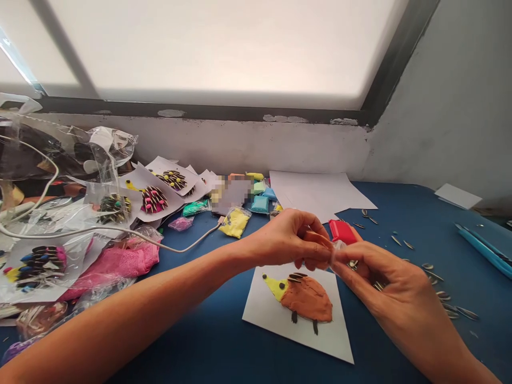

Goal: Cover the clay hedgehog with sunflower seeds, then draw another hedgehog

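My left hand (304, 240) and my right hand (384, 277) meet above the card, fingers pinched together on the clear plastic of a red clay packet (343, 231). Its red part sticks out beyond my right fingers. Beneath the hands lies a white card (272, 320) bearing a clay hedgehog (308, 298) with a brown body, yellow head, black eye, nose and legs. A few sunflower seeds (297, 277) are stuck along the top of its back; my fingers partly cover the card's far edge.
Loose sunflower seeds (450, 309) are scattered at right, near a blue tool or pen (484, 250). White paper (320, 189) lies at the back. Finished hedgehog cards (154, 200), coloured clay packets (236, 221), a pink cloth (120, 261) and a white cable (160, 245) crowd the left.
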The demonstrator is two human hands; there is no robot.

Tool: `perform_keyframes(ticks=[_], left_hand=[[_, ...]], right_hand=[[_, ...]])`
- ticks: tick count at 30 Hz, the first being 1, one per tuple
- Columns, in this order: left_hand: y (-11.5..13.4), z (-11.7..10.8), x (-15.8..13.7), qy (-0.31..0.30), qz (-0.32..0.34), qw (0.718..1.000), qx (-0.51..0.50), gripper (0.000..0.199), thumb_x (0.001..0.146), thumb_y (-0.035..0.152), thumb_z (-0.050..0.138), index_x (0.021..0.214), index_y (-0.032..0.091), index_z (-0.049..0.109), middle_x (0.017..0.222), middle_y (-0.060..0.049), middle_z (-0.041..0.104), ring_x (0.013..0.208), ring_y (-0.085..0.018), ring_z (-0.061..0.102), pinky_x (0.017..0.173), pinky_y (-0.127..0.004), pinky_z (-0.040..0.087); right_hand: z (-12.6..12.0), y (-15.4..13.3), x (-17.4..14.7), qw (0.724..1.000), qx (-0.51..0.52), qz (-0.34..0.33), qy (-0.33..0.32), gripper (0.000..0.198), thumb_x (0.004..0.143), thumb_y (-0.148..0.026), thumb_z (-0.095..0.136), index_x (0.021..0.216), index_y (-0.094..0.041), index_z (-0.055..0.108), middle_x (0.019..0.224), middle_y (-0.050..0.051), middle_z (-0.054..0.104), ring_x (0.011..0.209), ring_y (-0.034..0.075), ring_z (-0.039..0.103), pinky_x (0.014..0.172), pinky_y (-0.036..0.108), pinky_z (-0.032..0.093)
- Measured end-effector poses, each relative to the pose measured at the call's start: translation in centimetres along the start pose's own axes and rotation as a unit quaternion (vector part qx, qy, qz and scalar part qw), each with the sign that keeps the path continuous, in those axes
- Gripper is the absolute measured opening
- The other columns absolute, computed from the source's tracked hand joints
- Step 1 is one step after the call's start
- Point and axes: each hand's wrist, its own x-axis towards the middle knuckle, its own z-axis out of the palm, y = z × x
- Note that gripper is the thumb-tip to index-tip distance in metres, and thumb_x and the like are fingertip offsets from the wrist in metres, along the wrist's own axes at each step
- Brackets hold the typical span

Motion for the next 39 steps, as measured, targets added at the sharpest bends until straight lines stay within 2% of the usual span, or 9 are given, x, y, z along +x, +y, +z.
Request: perform_keyframes(ticks=[5, 11, 15, 22, 25, 29, 34, 35, 39], left_hand=[[0.0, -0.5, 0.1, -0.037, -0.006, 0.999, -0.004, 0.015, 0.078, 0.017, 0.075, 0.088, 0.011, 0.065, 0.072, -0.003, 0.070, 0.064, -0.010, 0.065, 0.053, -0.020, 0.046], [-0.4, 0.2, 0.2, 0.012, 0.003, 0.999, -0.045, 0.018, 0.076, 0.012, 0.075, 0.086, 0.012, 0.060, 0.069, -0.002, 0.070, 0.058, -0.010, 0.063, 0.050, -0.020, 0.045], [-0.5, -0.2, 0.3, -0.001, 0.007, 0.999, -0.049, 0.019, 0.078, 0.015, 0.076, 0.089, 0.011, 0.062, 0.076, -0.004, 0.072, 0.060, -0.011, 0.066, 0.051, -0.021, 0.048], [0.3, -2.0, 0.5, 0.094, 0.005, 0.995, 0.021, 0.007, 0.084, 0.014, 0.067, 0.088, 0.010, 0.063, 0.075, -0.005, 0.070, 0.057, -0.008, 0.061, 0.050, -0.019, 0.045], [-0.1, -3.4, 0.8, 0.132, -0.015, 0.988, 0.074, 0.006, 0.085, 0.015, 0.065, 0.088, 0.010, 0.065, 0.075, -0.005, 0.070, 0.058, -0.009, 0.061, 0.051, -0.020, 0.046], [-2.0, -5.5, 1.1, 0.154, -0.045, 0.972, 0.174, 0.001, 0.081, 0.012, 0.063, 0.081, 0.012, 0.063, 0.075, -0.006, 0.071, 0.067, -0.014, 0.067, 0.061, -0.023, 0.050], [-1.6, -4.8, 0.7, 0.254, 0.052, 0.816, 0.516, 0.018, 0.074, 0.008, 0.067, 0.090, 0.016, 0.072, 0.103, -0.011, 0.072, 0.109, -0.029, 0.061, 0.095, -0.041, 0.047], [-0.9, -4.1, 0.5, 0.257, 0.082, 0.806, 0.526, 0.020, 0.079, 0.009, 0.064, 0.095, 0.015, 0.074, 0.107, -0.011, 0.072, 0.112, -0.029, 0.059, 0.098, -0.042, 0.045], [1.7, -0.9, -0.5, 0.094, 0.017, 0.945, 0.312, 0.029, 0.096, 0.033, 0.054, 0.093, 0.015, 0.077, 0.090, -0.008, 0.074, 0.085, -0.019, 0.064, 0.074, -0.029, 0.049]], right_hand=[[0.1, 0.2, 0.0, 1.000, -0.002, 0.003, 0.007, 0.027, 0.084, -0.056, 0.067, 0.079, -0.030, 0.075, 0.052, -0.003, 0.050, 0.047, 0.014, 0.044, 0.047, 0.029, 0.039], [0.5, 0.1, 0.1, 1.000, 0.004, -0.021, 0.018, 0.021, 0.086, -0.049, 0.069, 0.087, -0.030, 0.077, 0.079, 0.001, 0.068, 0.054, 0.012, 0.053, 0.051, 0.027, 0.047], [0.2, -0.1, 0.2, 0.999, 0.034, 0.000, 0.028, 0.023, 0.081, -0.051, 0.071, 0.075, -0.029, 0.076, 0.103, 0.006, 0.068, 0.087, 0.021, 0.067, 0.058, 0.026, 0.054], [-1.2, -0.1, 1.4, 0.979, 0.164, 0.122, 0.011, 0.029, 0.065, -0.059, 0.080, 0.063, -0.030, 0.076, 0.113, 0.009, 0.074, 0.125, 0.037, 0.060, 0.057, 0.027, 0.058], [-1.5, 0.2, 1.4, 0.977, 0.157, 0.143, 0.009, 0.034, 0.063, -0.063, 0.080, 0.060, -0.029, 0.077, 0.108, 0.010, 0.076, 0.116, 0.035, 0.065, 0.067, 0.031, 0.060], [-1.4, 0.9, 1.2, 0.972, 0.156, 0.176, -0.001, 0.042, 0.061, -0.068, 0.079, 0.079, -0.031, 0.083, 0.110, 0.007, 0.077, 0.067, 0.016, 0.062, 0.066, 0.031, 0.058], [-1.1, 1.2, 1.3, 0.963, 0.185, 0.196, -0.018, 0.041, 0.065, -0.067, 0.078, 0.083, -0.031, 0.083, 0.104, 0.005, 0.077, 0.057, 0.010, 0.054, 0.059, 0.028, 0.052], [-1.0, 1.2, 1.3, 0.963, 0.184, 0.194, -0.019, 0.040, 0.066, -0.067, 0.078, 0.084, -0.031, 0.084, 0.094, 0.005, 0.076, 0.056, 0.011, 0.054, 0.058, 0.028, 0.051], [-1.0, 1.3, 1.1, 0.970, 0.173, 0.172, -0.020, 0.040, 0.069, -0.066, 0.076, 0.086, -0.031, 0.083, 0.055, -0.001, 0.053, 0.054, 0.012, 0.048, 0.055, 0.026, 0.045]])
